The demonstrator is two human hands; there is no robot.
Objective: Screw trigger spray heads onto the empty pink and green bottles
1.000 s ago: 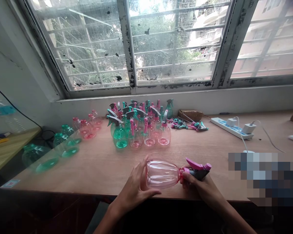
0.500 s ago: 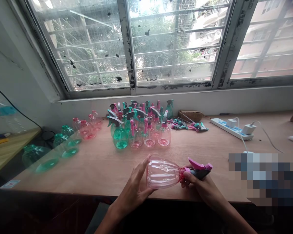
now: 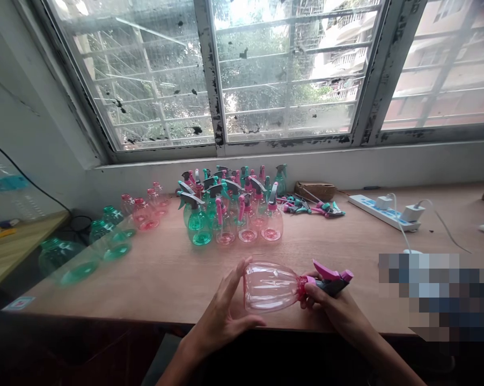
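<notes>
A clear pink spray bottle (image 3: 271,287) lies sideways in both hands above the front edge of the wooden table (image 3: 346,241). My left hand (image 3: 226,313) cups its round base, fingers curled round it. My right hand (image 3: 330,308) grips the neck and the pink-and-grey trigger head (image 3: 331,279), which points right.
Several finished pink and green spray bottles (image 3: 232,206) stand in a cluster at the table's middle back. Headless pink bottles (image 3: 143,212) and green bottles (image 3: 105,236) stand to the left. Loose trigger heads (image 3: 310,206) and a white power strip (image 3: 382,212) lie at the back right.
The bottle has turned a little in my hands, and my left fingers have shifted on its base. Both hands stay in nearly the same place.
</notes>
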